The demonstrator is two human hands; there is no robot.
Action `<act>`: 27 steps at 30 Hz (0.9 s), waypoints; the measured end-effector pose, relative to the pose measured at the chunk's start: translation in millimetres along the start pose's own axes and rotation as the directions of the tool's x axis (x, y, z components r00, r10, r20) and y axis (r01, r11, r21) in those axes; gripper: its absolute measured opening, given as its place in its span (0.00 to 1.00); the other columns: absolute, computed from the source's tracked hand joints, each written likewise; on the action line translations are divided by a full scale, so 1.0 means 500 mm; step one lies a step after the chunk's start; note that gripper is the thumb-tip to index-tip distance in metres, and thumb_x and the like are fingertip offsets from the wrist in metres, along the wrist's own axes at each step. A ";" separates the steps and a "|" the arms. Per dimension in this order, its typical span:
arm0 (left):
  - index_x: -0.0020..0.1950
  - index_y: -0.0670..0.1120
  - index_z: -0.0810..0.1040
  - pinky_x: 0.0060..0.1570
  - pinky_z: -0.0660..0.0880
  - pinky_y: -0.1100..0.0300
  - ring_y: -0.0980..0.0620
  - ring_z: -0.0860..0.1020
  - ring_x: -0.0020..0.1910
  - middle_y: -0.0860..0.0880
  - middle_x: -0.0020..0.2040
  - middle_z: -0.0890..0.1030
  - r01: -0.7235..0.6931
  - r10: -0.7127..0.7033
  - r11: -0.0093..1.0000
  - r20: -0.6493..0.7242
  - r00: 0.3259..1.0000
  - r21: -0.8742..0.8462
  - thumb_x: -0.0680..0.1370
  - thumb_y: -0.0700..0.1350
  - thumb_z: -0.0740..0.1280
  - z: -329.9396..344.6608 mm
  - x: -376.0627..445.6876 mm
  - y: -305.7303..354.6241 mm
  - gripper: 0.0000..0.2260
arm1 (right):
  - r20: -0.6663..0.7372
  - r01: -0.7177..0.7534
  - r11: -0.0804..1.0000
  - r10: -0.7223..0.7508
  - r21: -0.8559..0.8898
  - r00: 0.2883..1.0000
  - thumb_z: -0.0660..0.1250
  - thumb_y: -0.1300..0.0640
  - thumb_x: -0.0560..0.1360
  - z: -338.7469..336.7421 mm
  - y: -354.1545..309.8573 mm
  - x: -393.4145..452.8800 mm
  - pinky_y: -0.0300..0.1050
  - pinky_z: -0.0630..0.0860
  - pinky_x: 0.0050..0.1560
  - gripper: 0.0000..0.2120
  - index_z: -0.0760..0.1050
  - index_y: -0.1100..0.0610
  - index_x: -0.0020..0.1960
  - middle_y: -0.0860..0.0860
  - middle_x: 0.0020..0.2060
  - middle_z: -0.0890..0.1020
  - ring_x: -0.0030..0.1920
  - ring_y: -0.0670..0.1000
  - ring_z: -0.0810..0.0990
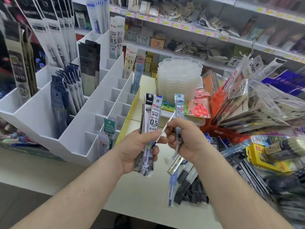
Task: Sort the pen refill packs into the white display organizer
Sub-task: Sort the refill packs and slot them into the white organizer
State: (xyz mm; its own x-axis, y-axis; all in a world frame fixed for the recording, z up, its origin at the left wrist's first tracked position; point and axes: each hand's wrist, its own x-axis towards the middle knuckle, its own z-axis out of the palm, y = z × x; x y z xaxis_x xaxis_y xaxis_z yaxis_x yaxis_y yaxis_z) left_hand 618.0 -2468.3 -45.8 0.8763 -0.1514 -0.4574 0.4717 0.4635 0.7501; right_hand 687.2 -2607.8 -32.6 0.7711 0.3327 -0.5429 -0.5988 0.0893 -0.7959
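Head view: a shop counter seen from above, both forearms reaching in over a pale, smooth tabletop (140,192)
Left hand: the left hand (138,146) curls round a fanned bundle of refill packs (152,123), long flat glossy plastic sleeves held upright; the front one is white with "0.5 mm" printed on it, another has a black top, and a clear sleeve with a snowflake print sticks out below the palm
Right hand: the right hand (183,139) is closed on a narrow pale blue pack (179,113) that stands upright through the fist, and its fingertips pinch a thin white stick-like refill (166,126) slanting down toward the left thumb, its lower tip dark blue
White display organizer: the organizer (92,113) sits left of the hands, a stepped block of matte white panels cut into square and rectangular slots; back slots hold tall black, navy and white packs, front slots hold a green-topped pack (109,128) and little else
Loose packs: a heap of black and clear packs (189,184) lies on the tabletop under the right wrist
Clear trays: a stack of translucent scalloped plastic trays (179,78) stands behind the hands
Scissors: pink scissors in a peach card blister (200,109) lie just beside the stack
Right side: crinkled cellophane bags of stationery (257,103) fan out; blurred toward the edge
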 end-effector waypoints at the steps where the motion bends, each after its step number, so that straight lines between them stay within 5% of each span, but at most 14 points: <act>1: 0.49 0.43 0.77 0.26 0.74 0.61 0.54 0.74 0.25 0.48 0.37 0.83 -0.019 0.018 0.999 0.005 1.000 0.039 0.68 0.44 0.71 0.003 -0.003 0.004 0.12 | 0.003 0.008 1.000 -0.008 -0.020 1.000 0.61 0.65 0.75 0.000 -0.001 0.000 0.36 0.64 0.21 0.10 0.70 0.58 0.36 0.52 0.27 0.74 0.22 0.47 0.68; 5: 0.46 0.42 0.78 0.27 0.74 0.61 0.54 0.75 0.26 0.50 0.34 0.82 -0.067 0.065 0.992 0.029 0.997 0.102 0.74 0.35 0.69 0.007 -0.010 0.013 0.04 | 0.002 0.022 0.999 -0.022 -0.031 1.000 0.62 0.65 0.76 0.006 -0.004 -0.002 0.36 0.64 0.22 0.10 0.71 0.58 0.36 0.52 0.27 0.74 0.23 0.46 0.68; 10: 0.48 0.41 0.75 0.28 0.76 0.59 0.52 0.76 0.26 0.46 0.36 0.82 -0.142 0.143 0.975 0.008 0.990 0.172 0.67 0.35 0.77 -0.009 -0.023 0.029 0.15 | -0.041 0.115 0.982 -0.110 0.147 0.993 0.63 0.62 0.76 -0.006 -0.034 -0.001 0.34 0.59 0.19 0.11 0.68 0.55 0.35 0.51 0.27 0.71 0.19 0.45 0.65; 19: 0.48 0.40 0.77 0.30 0.75 0.58 0.48 0.75 0.29 0.49 0.33 0.78 -0.228 0.212 0.907 0.085 0.974 0.355 0.66 0.41 0.75 -0.035 -0.042 0.049 0.14 | 0.135 0.368 0.835 -0.454 0.409 0.881 0.65 0.56 0.53 -0.034 -0.095 -0.023 0.37 0.65 0.26 0.12 0.62 0.53 0.29 0.48 0.23 0.62 0.22 0.49 0.64; 27: 0.50 0.39 0.75 0.28 0.76 0.60 0.52 0.80 0.32 0.44 0.36 0.78 -0.154 0.157 0.981 -0.013 0.987 0.118 0.69 0.39 0.75 0.001 -0.030 0.054 0.14 | 0.212 0.251 0.740 -0.470 0.625 0.857 0.63 0.52 0.57 0.001 -0.077 0.004 0.34 0.60 0.23 0.17 0.73 0.58 0.43 0.47 0.22 0.62 0.18 0.46 0.60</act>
State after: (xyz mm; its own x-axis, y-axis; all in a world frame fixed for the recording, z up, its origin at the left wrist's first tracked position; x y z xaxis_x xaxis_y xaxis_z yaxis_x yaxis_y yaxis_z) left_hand 617.7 -2453.9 -18.6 0.9381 -0.0652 -0.3401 0.3390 0.3747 0.8630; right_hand 711.7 -2610.3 -2.8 0.8964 0.4419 -0.0345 -0.3843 0.7359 -0.5575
